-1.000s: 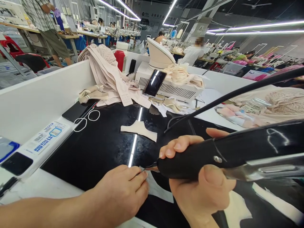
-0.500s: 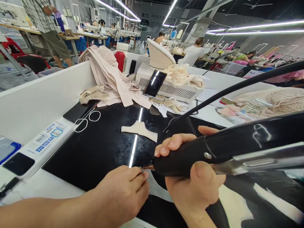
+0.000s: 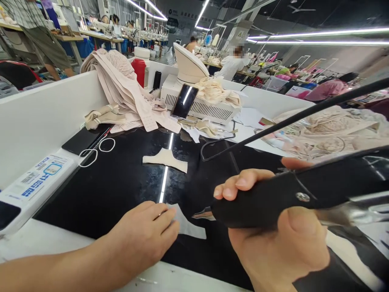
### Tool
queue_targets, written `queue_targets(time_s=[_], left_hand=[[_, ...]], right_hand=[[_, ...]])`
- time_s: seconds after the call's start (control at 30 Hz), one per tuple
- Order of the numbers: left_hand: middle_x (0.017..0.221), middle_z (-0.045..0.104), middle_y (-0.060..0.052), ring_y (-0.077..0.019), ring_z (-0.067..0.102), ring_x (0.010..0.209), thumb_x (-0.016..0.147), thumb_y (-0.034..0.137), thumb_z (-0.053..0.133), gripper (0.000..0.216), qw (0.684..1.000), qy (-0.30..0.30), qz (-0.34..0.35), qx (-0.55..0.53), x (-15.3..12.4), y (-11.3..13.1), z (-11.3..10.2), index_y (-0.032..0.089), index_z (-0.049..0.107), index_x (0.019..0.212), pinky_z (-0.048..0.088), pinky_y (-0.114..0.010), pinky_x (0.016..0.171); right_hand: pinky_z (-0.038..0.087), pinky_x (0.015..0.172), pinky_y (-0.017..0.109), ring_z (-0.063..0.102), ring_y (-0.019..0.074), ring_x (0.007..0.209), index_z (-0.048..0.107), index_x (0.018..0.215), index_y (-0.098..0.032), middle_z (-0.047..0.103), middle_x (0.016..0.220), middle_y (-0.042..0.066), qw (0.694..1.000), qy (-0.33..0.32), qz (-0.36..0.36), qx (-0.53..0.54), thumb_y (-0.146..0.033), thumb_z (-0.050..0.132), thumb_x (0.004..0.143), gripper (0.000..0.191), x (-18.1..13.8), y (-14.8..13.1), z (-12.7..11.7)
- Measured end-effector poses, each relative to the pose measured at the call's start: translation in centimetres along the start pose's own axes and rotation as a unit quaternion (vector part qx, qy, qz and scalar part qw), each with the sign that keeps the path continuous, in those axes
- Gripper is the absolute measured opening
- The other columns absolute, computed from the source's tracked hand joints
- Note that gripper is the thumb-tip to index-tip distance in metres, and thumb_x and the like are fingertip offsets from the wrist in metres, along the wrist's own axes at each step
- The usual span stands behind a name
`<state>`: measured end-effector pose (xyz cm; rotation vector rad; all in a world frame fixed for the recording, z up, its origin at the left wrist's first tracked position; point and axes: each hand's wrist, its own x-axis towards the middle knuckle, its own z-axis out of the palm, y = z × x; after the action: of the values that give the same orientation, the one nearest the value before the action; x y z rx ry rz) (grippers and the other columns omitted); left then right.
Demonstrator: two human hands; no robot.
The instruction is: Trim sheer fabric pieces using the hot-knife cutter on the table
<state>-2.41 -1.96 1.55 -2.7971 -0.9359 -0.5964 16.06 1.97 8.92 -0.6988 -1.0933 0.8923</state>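
My left hand (image 3: 146, 231) is closed, its fingertips pinching the left end of a small light-grey fabric piece (image 3: 193, 229) that lies on the black board (image 3: 100, 198). My right hand (image 3: 282, 239) wraps around a black corded hand tool (image 3: 258, 200) shaped like a glue gun, with a metal lever under its body. The tool's pointed metal tip (image 3: 203, 213) hovers just right of and above the piece, apart from my left fingers. A cream cut fabric piece (image 3: 165, 159) lies farther back on the board. More cream fabric (image 3: 349, 251) lies under my right forearm side.
Behind stands a white vented machine (image 3: 209, 109) with a phone (image 3: 184, 100) leaning on it. Beige fabric strips (image 3: 121, 89) are heaped at the back left, more fabric (image 3: 334, 129) at right. A white box (image 3: 35, 182) edges the left. The tool's black cord (image 3: 273, 132) crosses the right.
My right hand has drawn the tool rightward, away from my left fingertips, uncovering more of the grey piece. My left hand keeps its pinch. The camera view has shifted right.
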Motion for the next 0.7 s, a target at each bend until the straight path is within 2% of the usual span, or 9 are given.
queue_targets(time_s=[0.27, 0.43, 0.53, 0.7], left_hand=[[0.114, 0.074, -0.004, -0.0186, 0.067, 0.097, 0.103, 0.019, 0.052, 0.018, 0.999, 0.034, -0.009, -0.01, 0.1, -0.1, 0.1, 0.015, 0.068, 0.108, 0.053, -0.032, 0.087], [0.121, 0.07, -0.002, -0.0188, 0.062, 0.111, 0.104, 0.029, 0.053, 0.021, 0.998, 0.052, 0.005, -0.019, 0.0, 0.2, 0.6, 0.016, 0.066, 0.113, 0.043, -0.036, 0.109], [0.118, 0.07, 0.0, -0.0171, 0.062, 0.111, 0.103, 0.036, 0.056, 0.025, 0.998, 0.036, 0.033, -0.049, 0.1, 0.5, 0.9, 0.017, 0.065, 0.117, 0.037, -0.036, 0.116], [0.116, 0.07, -0.002, -0.0196, 0.063, 0.111, 0.103, 0.043, 0.055, 0.036, 0.996, 0.005, 0.049, -0.078, 0.8, 0.8, 1.4, 0.016, 0.062, 0.125, 0.038, -0.039, 0.117]], right_hand=[[0.056, 0.05, 0.035, 0.062, 0.0176, 0.054, 0.063, 0.108, -0.029, 0.069, 0.073, -0.004, 0.999, 0.019, -0.018, -0.019, -0.039, 0.084, 0.07, 0.044, -1.4, -1.0, -2.3], [0.055, 0.053, 0.033, 0.062, 0.0162, 0.057, 0.062, 0.111, -0.029, 0.068, 0.075, -0.004, 0.999, 0.032, -0.032, -0.011, -0.041, 0.082, 0.075, 0.042, -1.9, -0.7, -2.3], [0.054, 0.054, 0.033, 0.061, 0.0161, 0.058, 0.061, 0.113, -0.029, 0.066, 0.076, -0.004, 0.999, 0.023, -0.033, -0.013, -0.041, 0.081, 0.078, 0.042, -2.1, -0.5, -2.3], [0.055, 0.057, 0.035, 0.061, 0.0169, 0.06, 0.06, 0.117, -0.03, 0.065, 0.08, -0.003, 0.999, 0.013, -0.038, -0.014, -0.042, 0.078, 0.082, 0.041, -2.6, -0.4, -2.7]])
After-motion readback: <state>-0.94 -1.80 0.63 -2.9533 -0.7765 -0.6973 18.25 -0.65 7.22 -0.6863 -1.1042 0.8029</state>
